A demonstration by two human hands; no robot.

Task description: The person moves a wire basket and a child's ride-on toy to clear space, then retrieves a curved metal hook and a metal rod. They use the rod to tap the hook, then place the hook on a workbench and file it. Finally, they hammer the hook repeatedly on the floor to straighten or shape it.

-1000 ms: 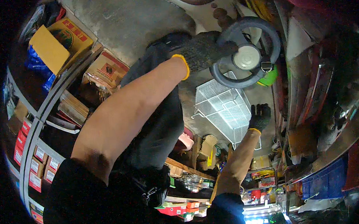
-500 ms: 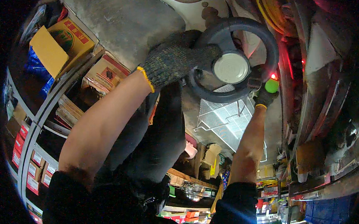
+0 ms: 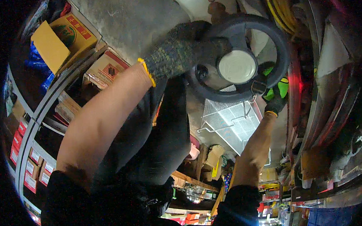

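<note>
A black steering wheel (image 3: pixel 284 62) with a pale round disc (image 3: pixel 238 67) at its hub is tilted in front of me. My left hand (image 3: pixel 178 51), in a dark knit glove with a yellow cuff, is closed on the wheel's left side, its fingers reaching toward the hub. Beyond the lower right rim, my right hand (image 3: pixel 275 104), gloved alike, is closed on a bright green object (image 3: pixel 283 89) whose kind I cannot make out; the wheel partly covers it. A dark strap with a buckle (image 3: pixel 258 87) hangs at the rim beside that hand.
A white wire rack (image 3: pixel 235 124) lies below the wheel. Open cardboard boxes (image 3: pixel 72 39) and a grey metal shelf frame (image 3: pixel 36 116) with red-and-white boxes line the left. Yellow coiled hose (image 3: pixel 281 15) and long panels stand at the right. A blue crate (image 3: pixel 329 216) sits at lower right.
The wheel has shifted slightly right. My right hand has moved a little right and down, and more of the green object shows. The red glow near that hand has faded.
</note>
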